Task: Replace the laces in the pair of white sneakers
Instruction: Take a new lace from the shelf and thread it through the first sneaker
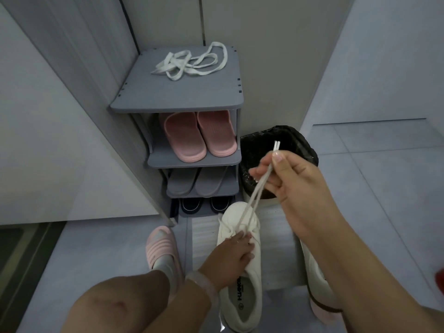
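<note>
A white sneaker (242,292) lies on the floor, toe pointing away from me. My left hand (230,255) grips it over the tongue and eyelets. My right hand (286,179) is raised above the toe and pinches both ends of a white lace (258,188), drawn taut from the sneaker's front eyelets; the two tips stick up above my fingers. The second white sneaker (317,280) lies to the right, partly hidden behind my right forearm. Loose white flat laces (189,62) lie tangled on top of the grey shoe rack (173,102).
The rack holds pink slippers (199,138), grey slippers (199,181) and dark shoes (204,204). A bin with a black liner (298,143) stands right of the rack, behind my right hand. My foot in a pink slipper (161,246) is at left. Walls close both sides.
</note>
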